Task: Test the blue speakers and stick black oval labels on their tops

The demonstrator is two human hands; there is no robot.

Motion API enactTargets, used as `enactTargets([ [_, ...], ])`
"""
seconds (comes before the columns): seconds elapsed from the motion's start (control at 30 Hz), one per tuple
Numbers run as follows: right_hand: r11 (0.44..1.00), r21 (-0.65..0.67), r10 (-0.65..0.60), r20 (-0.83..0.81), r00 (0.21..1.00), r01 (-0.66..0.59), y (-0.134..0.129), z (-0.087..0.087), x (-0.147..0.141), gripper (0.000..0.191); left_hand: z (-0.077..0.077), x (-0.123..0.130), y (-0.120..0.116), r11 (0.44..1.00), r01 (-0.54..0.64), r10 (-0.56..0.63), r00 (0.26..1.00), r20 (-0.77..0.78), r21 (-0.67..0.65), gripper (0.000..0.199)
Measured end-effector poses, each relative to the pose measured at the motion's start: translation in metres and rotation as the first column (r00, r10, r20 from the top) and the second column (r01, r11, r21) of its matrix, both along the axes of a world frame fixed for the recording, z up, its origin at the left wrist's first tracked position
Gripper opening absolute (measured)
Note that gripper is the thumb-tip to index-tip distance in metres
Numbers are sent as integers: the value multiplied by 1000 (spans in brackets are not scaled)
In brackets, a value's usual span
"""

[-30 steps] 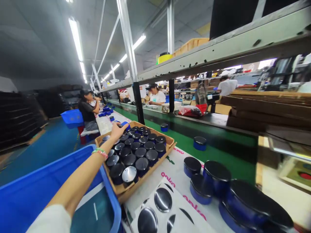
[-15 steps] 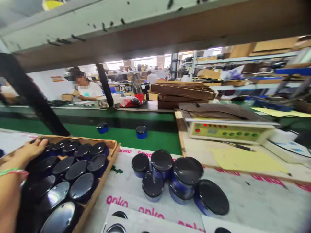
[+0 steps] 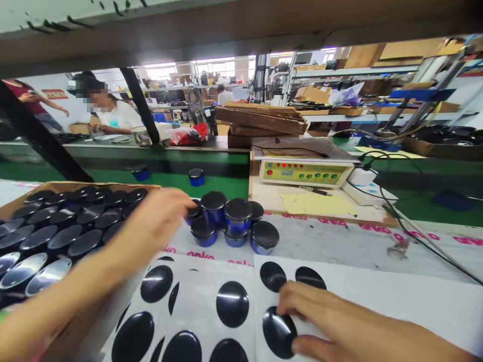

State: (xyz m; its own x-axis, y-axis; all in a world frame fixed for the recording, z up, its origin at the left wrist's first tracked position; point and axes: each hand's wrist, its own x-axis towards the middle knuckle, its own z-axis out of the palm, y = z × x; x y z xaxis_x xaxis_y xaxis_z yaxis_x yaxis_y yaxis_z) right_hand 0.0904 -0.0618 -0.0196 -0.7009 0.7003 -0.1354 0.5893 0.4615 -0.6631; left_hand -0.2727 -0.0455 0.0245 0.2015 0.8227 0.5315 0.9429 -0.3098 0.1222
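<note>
In the head view my left hand (image 3: 160, 216) is smeared by motion. Its fingertips reach the leftmost blue jar with a black lid (image 3: 193, 211), one of a small cluster; whether they grip it is unclear. Beside it stand more blue jars, one (image 3: 238, 213) stacked on another. At the lower right, my right hand (image 3: 320, 317) has its thumb and finger bent at opposite edges of a glossy black round sticker (image 3: 279, 332), which appears to lie on a white backing sheet (image 3: 362, 296). More black round stickers (image 3: 232, 303) sit on the overlapping sheets (image 3: 204, 286) to the left.
A cardboard tray (image 3: 151, 187) full of black-lidded jars stands at left. Two jars sit on the green surface (image 3: 226, 171) behind. A control box (image 3: 307, 173), yellow paper (image 3: 320, 202) and pen (image 3: 315, 191) are at back right. A shelf beam (image 3: 188, 37) crosses overhead; a co-worker (image 3: 121, 115) sits beyond.
My left hand has moved right, from the tray to the jar cluster. My right hand has come into view over the stickers. The view has shifted down and right.
</note>
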Motion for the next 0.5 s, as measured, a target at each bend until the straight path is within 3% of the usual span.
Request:
enactTargets([
  [0.03, 996, -17, 92, 79, 993, -91, -1, 2, -13, 31, -14, 32, -14, 939, 312, -306, 950, 61, -142, 35],
  [0.07, 986, -19, 167, 147, 975, -166, -2, 2, -24, 38, -28, 61, -27, 890, 420, -414, 907, 73, -177, 41],
  [0.13, 970, -6, 239, 225, 945, -244, -6, -2, -38, 53, -53, 103, -42, 766, 528, -514, 846, 143, -368, 48],
  [0.23, 971, 11, 230, 245, 942, -240, -9, -13, -41, 68, -74, 126, -44, 690, 522, -491, 847, 205, -502, 49],
  [0.3, 975, 15, 212, 222, 952, -221, -8, -16, -38, 67, -78, 125, -39, 690, 508, -490, 852, 184, -515, 47],
  [0.5, 984, 33, 175, 47, 984, -176, 3, -14, -34, 38, -79, 123, -37, 730, 433, -444, 889, 114, -529, 43],
])
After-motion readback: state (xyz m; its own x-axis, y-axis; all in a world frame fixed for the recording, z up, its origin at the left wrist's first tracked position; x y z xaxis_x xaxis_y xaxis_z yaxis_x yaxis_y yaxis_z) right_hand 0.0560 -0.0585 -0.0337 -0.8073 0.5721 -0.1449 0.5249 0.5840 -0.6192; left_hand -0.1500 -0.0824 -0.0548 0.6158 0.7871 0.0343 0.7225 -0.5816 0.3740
